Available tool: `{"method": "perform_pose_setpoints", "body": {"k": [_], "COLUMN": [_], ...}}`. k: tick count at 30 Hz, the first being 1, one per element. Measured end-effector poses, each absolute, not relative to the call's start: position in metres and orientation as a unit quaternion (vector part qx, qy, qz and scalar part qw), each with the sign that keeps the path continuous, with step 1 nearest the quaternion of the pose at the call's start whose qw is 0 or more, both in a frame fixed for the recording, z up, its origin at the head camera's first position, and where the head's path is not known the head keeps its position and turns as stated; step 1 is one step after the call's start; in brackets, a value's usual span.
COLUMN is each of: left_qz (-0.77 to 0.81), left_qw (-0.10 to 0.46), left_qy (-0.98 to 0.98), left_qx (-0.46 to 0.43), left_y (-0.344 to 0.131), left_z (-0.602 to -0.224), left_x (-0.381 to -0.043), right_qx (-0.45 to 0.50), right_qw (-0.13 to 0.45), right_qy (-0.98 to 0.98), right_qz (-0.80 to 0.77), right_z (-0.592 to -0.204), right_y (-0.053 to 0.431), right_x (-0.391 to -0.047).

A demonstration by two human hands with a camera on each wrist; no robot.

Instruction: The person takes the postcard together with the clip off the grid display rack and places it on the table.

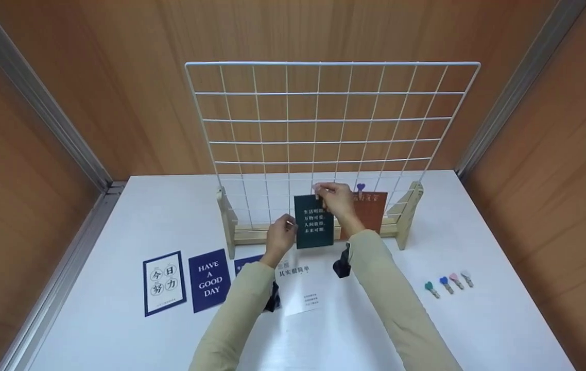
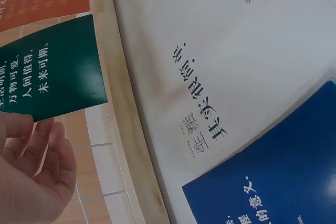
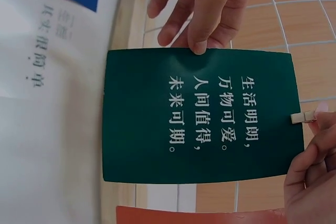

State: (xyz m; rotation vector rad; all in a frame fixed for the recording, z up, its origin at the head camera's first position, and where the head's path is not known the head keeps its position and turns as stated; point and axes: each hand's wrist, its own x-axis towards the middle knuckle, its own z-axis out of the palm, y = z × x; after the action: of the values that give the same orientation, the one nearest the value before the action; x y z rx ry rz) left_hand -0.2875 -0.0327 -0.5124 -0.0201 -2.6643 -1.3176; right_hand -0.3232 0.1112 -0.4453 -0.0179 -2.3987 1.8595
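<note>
A dark green card with white writing (image 1: 314,221) stands upright against the lower part of a white wire grid (image 1: 319,120). My left hand (image 1: 281,236) pinches its left edge, thumb on the front and the other fingers behind, as the right wrist view shows. At the card's top edge, my right hand (image 1: 338,200) pinches a small wooden clip (image 3: 303,117), whose jaws are over that edge. Beside the green card, partly behind my right hand, an orange card (image 1: 373,211) hangs from a clip with a purple heart (image 1: 360,187).
Wooden feet (image 1: 409,216) hold the grid up. On the white table (image 1: 97,288) lie a white card with a blue border (image 1: 165,283), a dark blue card (image 1: 209,281), a partly covered blue card (image 2: 278,166) and a white card (image 1: 298,288). Several heart clips (image 1: 446,284) lie at the right.
</note>
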Motion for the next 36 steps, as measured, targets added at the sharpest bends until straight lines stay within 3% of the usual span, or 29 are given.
{"method": "perform_pose_setpoints", "body": {"k": [18, 26, 30, 36], "left_qz": [-0.452, -0.449, -0.459, -0.467], "left_qw": [0.058, 0.084, 0.071, 0.054], "left_qy": [-0.89, -0.89, -0.885, -0.882], "left_qx": [0.013, -0.014, -0.018, -0.019], "left_y": [-0.031, -0.031, -0.03, -0.031], "left_z": [-0.511, -0.514, -0.514, -0.513], "left_x": [-0.289, -0.288, -0.288, -0.288], "right_qx": [0.004, -0.003, 0.007, 0.015], "right_qw": [0.084, 0.141, 0.167, 0.163], "right_qy": [-0.779, -0.769, -0.767, -0.77], "right_qz": [0.621, 0.624, 0.619, 0.617], "right_z": [-0.454, -0.46, -0.46, -0.455], "right_y": [0.111, 0.108, 0.109, 0.111], "right_x": [-0.326, -0.33, -0.33, -0.326]}}
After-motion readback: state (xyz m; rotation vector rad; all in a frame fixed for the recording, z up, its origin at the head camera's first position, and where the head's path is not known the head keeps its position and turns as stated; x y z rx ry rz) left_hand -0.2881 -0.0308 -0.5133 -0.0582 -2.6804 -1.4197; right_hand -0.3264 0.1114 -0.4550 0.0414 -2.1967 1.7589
